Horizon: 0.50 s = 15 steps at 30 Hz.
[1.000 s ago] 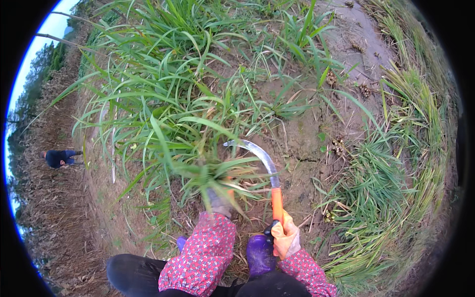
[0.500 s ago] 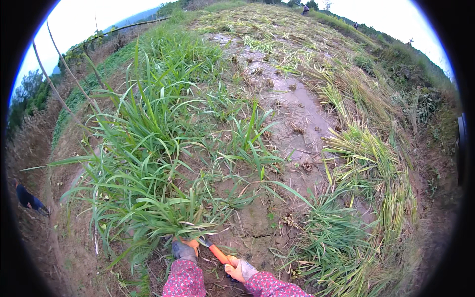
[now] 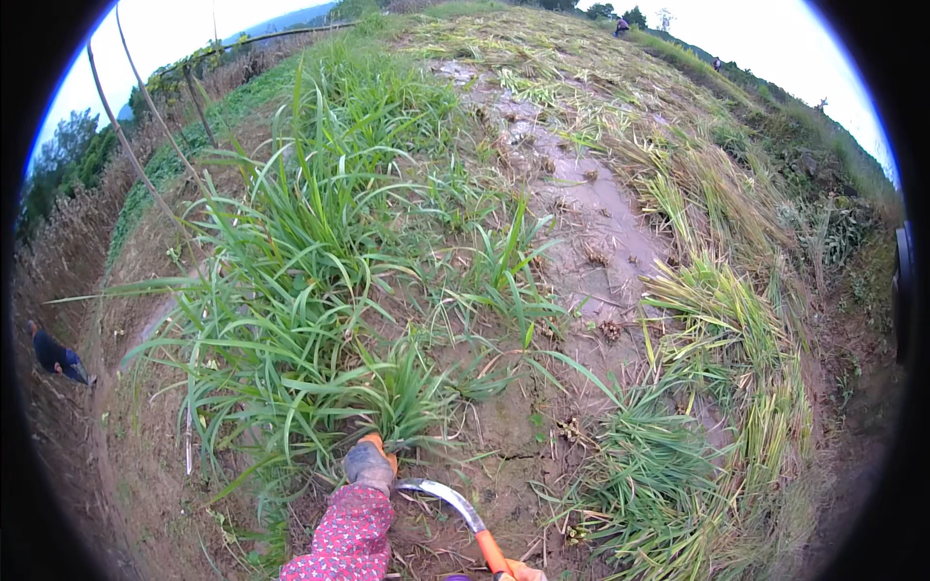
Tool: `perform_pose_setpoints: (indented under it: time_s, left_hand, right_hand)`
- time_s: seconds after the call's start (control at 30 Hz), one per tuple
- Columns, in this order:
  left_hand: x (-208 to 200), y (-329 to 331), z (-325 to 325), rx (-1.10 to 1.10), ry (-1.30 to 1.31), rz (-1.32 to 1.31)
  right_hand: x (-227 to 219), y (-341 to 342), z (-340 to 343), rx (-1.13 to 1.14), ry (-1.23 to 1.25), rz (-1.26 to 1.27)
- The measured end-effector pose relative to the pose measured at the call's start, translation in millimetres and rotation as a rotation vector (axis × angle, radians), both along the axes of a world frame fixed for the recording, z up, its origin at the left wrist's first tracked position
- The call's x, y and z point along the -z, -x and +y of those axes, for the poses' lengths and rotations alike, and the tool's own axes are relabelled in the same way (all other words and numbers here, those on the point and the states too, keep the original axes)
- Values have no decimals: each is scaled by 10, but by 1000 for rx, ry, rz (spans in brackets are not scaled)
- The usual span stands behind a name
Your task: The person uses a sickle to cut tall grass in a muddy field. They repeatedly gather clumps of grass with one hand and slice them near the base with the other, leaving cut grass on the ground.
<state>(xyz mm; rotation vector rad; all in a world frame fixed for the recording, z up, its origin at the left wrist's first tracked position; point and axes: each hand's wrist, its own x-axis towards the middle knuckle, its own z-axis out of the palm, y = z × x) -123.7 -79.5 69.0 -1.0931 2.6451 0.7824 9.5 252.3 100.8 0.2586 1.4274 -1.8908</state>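
Observation:
Near the bottom centre, my left hand (image 3: 370, 463), in a grey and orange glove, is closed round the base of a tuft of green grass (image 3: 402, 399) rooted in the soil. My right hand (image 3: 526, 571) shows only in part at the lower edge, wrapped on the orange handle of a sickle (image 3: 453, 499). The curved metal blade lies just right of my left hand, its tip close to the glove and apart from the grass stems. A patterned red sleeve (image 3: 347, 537) covers my left forearm; the right forearm is out of view.
Tall grass (image 3: 300, 252) stands along the left. Cut green grass (image 3: 649, 460) and yellowish stalks (image 3: 727, 310) lie at the right beside a wet muddy strip (image 3: 610, 228). Thin poles (image 3: 131, 145) rise at the far left. A person in dark clothes (image 3: 56, 354) is at the left edge.
My right hand has drawn back toward the lower edge, and the sickle blade now shows free of the grass. My left hand has shifted slightly upward, closed on a tuft.

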Motion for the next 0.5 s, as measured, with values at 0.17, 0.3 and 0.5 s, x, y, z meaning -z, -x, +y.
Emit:
perform_pose_setpoints:
  time_s: [0.17,0.3,0.5]
  left_hand:
    - [260,-595,1178,-210,-340,147]
    - [-38,-968,1317,-241,-443,207]
    - [782,-1758,359,-408,-221,446]
  right_hand:
    - [-198,207,-23,91,-264,-50]
    - [-17,332,-204,3,-255,59]
    - [433,417,-951,-407,-300,308]
